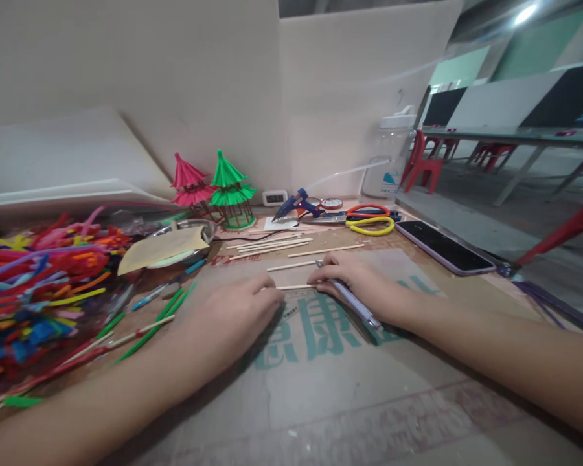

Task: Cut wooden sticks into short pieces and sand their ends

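Observation:
A thin wooden stick (294, 287) lies sideways between my two hands over the printed sheet. My left hand (238, 314) is closed at its left end, with the fingertips partly hidden. At the other end, the fingertips of my right hand (357, 281) touch the stick. That same hand also grips a pale purple pen (357, 304), slanting down to the right. Just beyond, a second wooden stick (294, 265) lies roughly parallel. More loose sticks (272, 246) are farther back.
At left is a pile of colourful pipe cleaners (39, 291). Behind stand a pink pagoda model (189, 178) and a green one (230, 188). A blue glue gun (298, 206), scissors (372, 220), a clear bottle (386, 162) and a phone (444, 247) line the back right.

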`<action>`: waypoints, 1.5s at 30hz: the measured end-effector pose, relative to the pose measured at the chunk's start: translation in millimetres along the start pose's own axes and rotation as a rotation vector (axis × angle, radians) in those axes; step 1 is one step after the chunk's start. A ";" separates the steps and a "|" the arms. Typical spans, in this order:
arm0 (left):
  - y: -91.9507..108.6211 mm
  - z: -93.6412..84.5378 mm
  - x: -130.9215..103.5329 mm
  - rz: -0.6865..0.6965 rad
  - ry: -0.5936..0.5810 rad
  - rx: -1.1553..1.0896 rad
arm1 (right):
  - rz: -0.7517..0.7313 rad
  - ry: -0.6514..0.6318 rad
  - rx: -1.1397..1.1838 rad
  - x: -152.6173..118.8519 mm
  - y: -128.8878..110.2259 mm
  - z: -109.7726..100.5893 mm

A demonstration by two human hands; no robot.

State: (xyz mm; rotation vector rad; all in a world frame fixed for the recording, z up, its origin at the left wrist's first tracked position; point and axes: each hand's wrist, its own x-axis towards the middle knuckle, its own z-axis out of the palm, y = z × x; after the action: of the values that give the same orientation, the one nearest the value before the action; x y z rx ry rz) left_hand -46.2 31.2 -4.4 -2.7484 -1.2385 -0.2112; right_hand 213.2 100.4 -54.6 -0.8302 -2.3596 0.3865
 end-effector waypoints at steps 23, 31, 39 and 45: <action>55.1 2.2 -7.3 -0.041 -0.332 0.347 | 0.098 -0.121 0.109 -4.0 -8.7 -12.9; 56.5 1.6 -4.5 -0.075 -0.345 0.329 | 0.187 -0.130 0.128 3.0 -20.3 -16.9; 58.0 -0.8 -4.4 -0.071 -0.347 0.339 | 0.124 -0.125 0.094 -0.1 -11.0 -12.8; 59.8 -2.5 -4.5 -0.083 -0.333 0.277 | 0.105 -0.136 0.069 -2.1 -13.4 -15.0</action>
State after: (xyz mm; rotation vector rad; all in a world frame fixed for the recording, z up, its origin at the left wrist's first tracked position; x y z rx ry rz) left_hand -4.4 -11.8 -5.9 -2.5601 -1.3378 0.3987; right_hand 217.6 89.9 -37.9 -0.9238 -2.4179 0.5810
